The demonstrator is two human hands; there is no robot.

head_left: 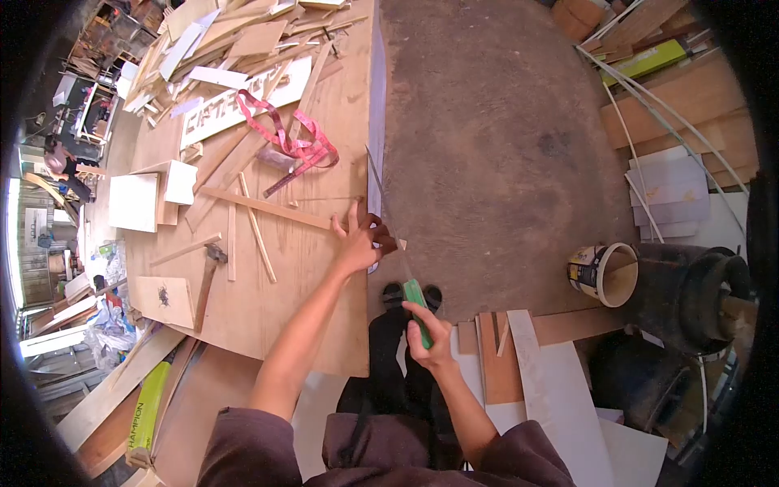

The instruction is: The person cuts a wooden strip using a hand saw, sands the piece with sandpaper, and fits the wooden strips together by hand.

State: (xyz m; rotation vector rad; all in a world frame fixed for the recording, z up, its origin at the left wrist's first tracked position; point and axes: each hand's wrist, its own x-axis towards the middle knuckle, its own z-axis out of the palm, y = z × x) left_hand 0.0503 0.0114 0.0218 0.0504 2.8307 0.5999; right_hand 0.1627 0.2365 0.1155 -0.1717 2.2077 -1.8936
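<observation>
My left hand point(359, 241) grips a thin wooden strip point(272, 209) at the right edge of the wooden table point(324, 316), fingers around it. A short end of the strip sticks out past the edge. My right hand point(432, 337) is closed around the green handle of a handsaw point(413, 292). Its narrow blade points away from me, crossing the strip's end just right of my left fingers. Whether the teeth touch the wood I cannot tell.
A pink tape measure point(304, 150), a hammer point(209, 280), loose sticks and a white block point(134, 201) lie on the table. Wood offcuts point(235, 40) pile at its far end. A bucket point(617, 274) and boards stand right. Another person point(61, 162) is far left.
</observation>
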